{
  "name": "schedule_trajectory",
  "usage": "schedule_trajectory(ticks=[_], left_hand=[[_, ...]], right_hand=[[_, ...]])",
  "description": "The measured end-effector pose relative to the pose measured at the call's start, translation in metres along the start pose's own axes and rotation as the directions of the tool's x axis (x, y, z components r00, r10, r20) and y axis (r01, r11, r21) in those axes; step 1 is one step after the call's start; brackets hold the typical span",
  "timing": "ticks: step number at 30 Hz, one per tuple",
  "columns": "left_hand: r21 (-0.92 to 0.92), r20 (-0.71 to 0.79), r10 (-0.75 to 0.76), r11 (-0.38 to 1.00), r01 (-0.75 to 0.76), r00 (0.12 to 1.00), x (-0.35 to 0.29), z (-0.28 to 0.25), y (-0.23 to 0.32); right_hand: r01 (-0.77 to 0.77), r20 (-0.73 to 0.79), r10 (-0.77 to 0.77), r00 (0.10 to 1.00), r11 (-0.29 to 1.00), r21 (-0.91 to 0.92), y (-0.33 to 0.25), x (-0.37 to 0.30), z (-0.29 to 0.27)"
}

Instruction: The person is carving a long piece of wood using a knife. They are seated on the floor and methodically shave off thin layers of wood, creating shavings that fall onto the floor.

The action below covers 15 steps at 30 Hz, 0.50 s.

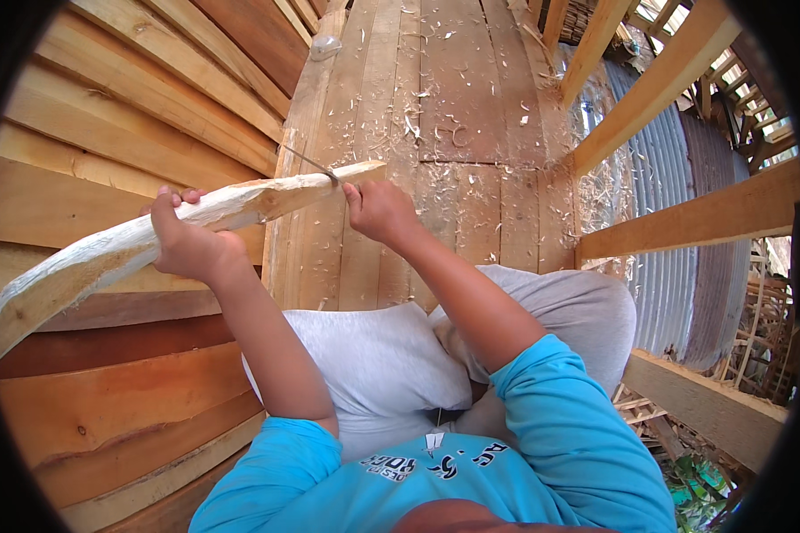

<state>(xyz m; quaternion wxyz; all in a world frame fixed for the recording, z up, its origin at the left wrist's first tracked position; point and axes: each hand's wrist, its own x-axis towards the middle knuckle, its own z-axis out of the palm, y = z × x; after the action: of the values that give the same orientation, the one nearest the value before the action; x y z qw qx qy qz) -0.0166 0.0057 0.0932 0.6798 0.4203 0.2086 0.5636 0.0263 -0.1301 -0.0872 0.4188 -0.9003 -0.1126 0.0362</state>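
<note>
A long, slightly curved piece of pale wood (116, 235), roughly hewn and tapering to a point, slants across from the lower left. My left hand (191, 233) is wrapped round its middle, thumb on the near side and fingertips showing beyond. Close to the pointed end, my right hand (380, 210) is closed in a fist. A thin dark-bladed tool (307, 161), seen almost edge-on, crosses the wood beside that fist and runs toward the far left. Its handle is hidden in my right hand, so its exact kind is unclear.
Wood shavings (458, 133) lie scattered over the plank floor (524, 213). Stacked boards (107, 373) form a wall on my left. Wooden rails (684, 209) edge the right side, with corrugated metal sheets (671, 293) beyond. A small clear container (325, 47) stands at the far left.
</note>
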Motion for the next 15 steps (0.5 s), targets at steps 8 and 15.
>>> schedule_trajectory(ticks=[8, 15], left_hand=[[-0.005, 0.096, 0.088, 0.996, -0.088, 0.991, -0.01, 0.0, 0.003], [-0.029, 0.154, 0.09, 0.996, -0.087, 0.984, -0.017, 0.003, 0.002]], right_hand=[[-0.008, 0.153, 0.002, 0.988, 0.999, 0.037, -0.053, -0.018, -0.045], [-0.104, 0.271, 0.112, 0.956, 0.994, -0.041, -0.039, -0.007, -0.05]])
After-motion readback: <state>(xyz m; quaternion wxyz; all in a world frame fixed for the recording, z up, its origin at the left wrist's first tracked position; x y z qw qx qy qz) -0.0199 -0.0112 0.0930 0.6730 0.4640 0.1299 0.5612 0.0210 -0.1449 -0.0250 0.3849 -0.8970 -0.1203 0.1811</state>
